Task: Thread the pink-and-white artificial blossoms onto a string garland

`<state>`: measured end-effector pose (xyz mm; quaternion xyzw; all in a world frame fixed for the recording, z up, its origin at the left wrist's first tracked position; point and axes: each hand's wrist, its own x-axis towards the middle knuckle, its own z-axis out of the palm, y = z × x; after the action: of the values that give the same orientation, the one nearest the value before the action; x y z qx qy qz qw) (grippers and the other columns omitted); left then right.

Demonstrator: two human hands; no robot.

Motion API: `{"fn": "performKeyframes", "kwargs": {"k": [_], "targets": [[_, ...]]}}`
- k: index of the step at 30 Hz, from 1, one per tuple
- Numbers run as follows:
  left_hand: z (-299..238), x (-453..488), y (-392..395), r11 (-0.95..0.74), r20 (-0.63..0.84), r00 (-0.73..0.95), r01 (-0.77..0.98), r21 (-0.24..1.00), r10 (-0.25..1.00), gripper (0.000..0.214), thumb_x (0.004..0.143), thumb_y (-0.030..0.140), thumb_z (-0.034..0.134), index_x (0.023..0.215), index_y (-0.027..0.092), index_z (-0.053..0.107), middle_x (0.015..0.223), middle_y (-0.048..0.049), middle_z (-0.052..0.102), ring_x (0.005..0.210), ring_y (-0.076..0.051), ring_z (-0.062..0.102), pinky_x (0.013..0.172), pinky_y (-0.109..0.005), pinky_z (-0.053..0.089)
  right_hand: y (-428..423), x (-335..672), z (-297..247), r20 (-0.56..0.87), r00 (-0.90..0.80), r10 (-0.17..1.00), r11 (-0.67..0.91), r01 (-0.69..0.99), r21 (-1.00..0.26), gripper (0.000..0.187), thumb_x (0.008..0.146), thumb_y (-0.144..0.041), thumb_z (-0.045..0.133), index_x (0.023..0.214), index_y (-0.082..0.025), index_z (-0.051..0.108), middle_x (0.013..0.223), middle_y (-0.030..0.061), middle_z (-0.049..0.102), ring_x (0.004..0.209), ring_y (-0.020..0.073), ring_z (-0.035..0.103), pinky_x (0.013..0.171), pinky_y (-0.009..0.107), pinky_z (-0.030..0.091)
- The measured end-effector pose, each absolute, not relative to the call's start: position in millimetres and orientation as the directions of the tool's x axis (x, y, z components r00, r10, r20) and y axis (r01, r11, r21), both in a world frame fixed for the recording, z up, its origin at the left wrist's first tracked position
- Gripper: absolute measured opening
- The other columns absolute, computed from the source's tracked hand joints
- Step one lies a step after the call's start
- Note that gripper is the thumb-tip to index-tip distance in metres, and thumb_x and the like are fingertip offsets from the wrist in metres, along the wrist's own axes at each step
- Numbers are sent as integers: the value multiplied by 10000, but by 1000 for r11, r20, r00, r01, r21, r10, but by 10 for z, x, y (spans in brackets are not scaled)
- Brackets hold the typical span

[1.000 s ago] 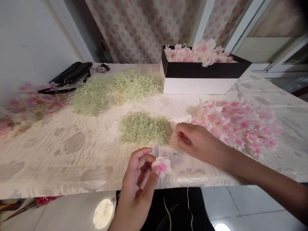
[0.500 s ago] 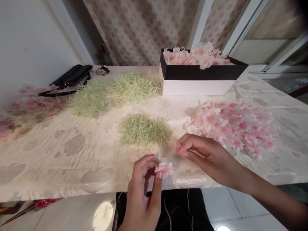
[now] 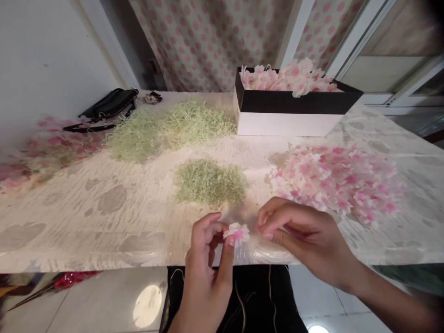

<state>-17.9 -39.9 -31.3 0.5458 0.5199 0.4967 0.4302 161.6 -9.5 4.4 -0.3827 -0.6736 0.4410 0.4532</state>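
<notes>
Our left hand (image 3: pixel 208 263) pinches a small pink flower (image 3: pixel 236 232) between thumb and forefinger over the near edge of the table (image 3: pixel 104 226). Our right hand (image 3: pixel 305 238) hovers just beside it, fingertips drawn together; we cannot tell whether they grip anything

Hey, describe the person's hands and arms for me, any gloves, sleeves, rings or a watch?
Both the left hand and the right hand are bare: no gloves, rings, watch or bracelet show. The right forearm is uncovered to the picture's edge, with no sleeve in view. Of the left arm only the wrist shows, also uncovered.
</notes>
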Motion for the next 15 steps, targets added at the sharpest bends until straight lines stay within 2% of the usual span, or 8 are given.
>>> {"fn": "performKeyframes", "kwargs": {"k": [4, 9, 15], "targets": [[-292, -184, -389, -80, 81, -4, 65, 995, 997, 298, 941, 177, 540, 1178, 345, 469, 919, 40, 591, 873, -77, 628, 804, -137, 498, -140, 1500, -54, 268, -397, 877, 347, 139, -928, 187, 866, -55, 586, 800, -210, 667, 1092, 51, 563, 1081, 160, 587, 840, 253, 507], [-292, -208, -399, -74, 74, 41, 10, 997, 996, 306, 944, 168, 531, 1189, 332, 449, 908, 32, 587, 843, -84, 615, 775, -147, 497, -144, 1394, -167, 184, -382, 906, 239, 102, -966, 167, 902, -86, 550, 833, -223, 615, 909, 4, 616, 820, 108, 630, 708, 223, 504], [-308, -200, -401, -76, 80, 75, -52, 996, 994, 331, 948, 134, 517, 1199, 334, 436, 898, 34, 576, 816, -85, 598, 769, -162, 493, -165, 1395, -164, 154, -391, 907, 223, 139, -965, 171, 912, -96, 531, 810, -219, 592, 888, -5, 603, 786, 99, 607, 673, 205, 483]]}}
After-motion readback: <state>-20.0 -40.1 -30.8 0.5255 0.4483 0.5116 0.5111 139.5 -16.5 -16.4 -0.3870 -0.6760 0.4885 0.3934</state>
